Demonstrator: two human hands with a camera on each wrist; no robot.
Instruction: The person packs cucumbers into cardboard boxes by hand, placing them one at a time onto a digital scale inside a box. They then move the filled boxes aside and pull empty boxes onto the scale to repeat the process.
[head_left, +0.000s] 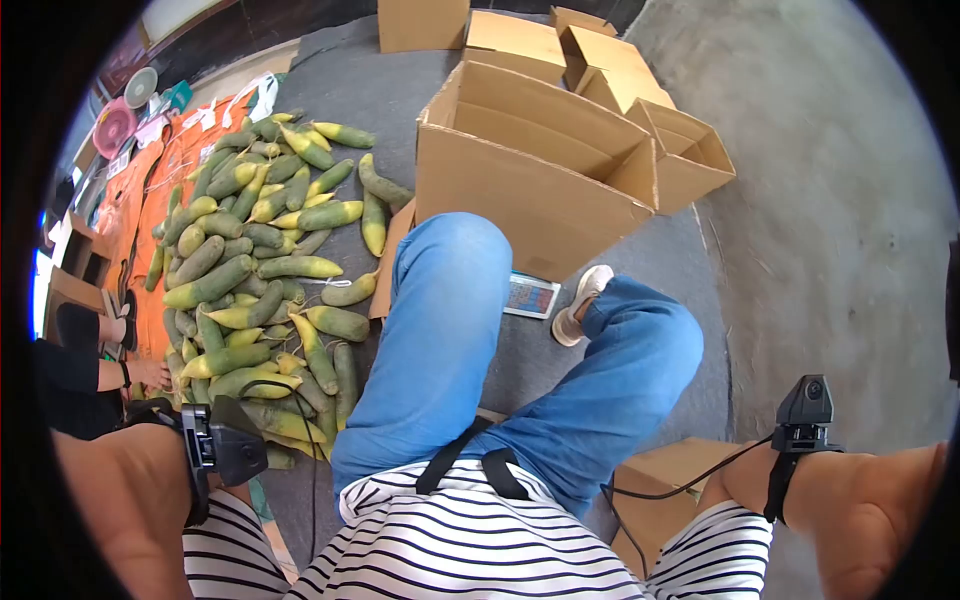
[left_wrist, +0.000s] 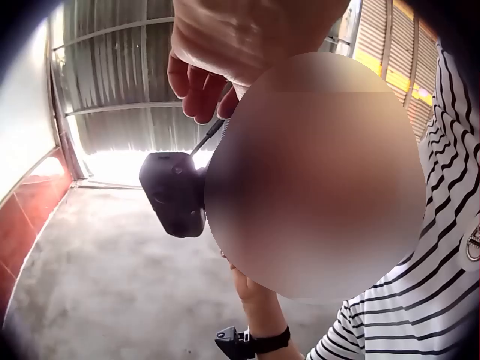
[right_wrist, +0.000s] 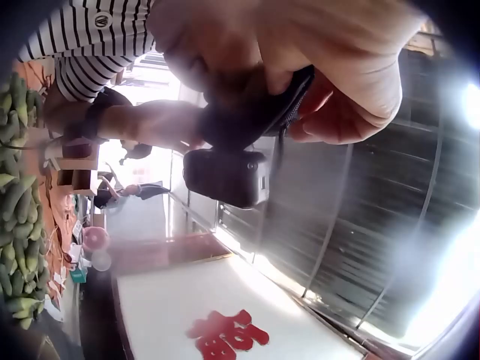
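Both hands are raised beside the wearer's head. In the left wrist view, my left hand point(left_wrist: 240, 45) has its fingers bent near a dark strap piece point(left_wrist: 211, 135) above the head camera point(left_wrist: 176, 195); whether it grips anything is hidden. My right hand point(right_wrist: 345, 67), in the right wrist view, pinches a black head strap point(right_wrist: 296, 94) between thumb and fingers, just above the head camera point(right_wrist: 225, 177). Only the wrists and hand bases show at the lower corners of the head view, each wrist wearing a black camera point(head_left: 237, 447).
Green radishes point(head_left: 230, 270) lie piled on the left beside an orange sheet point(head_left: 130, 190). Open cardboard boxes point(head_left: 520, 190) stand ahead, with another box point(head_left: 670, 480) at lower right. A flat device point(head_left: 531, 296) lies near one foot. Another person's arm point(head_left: 112, 376) reaches towards the pile.
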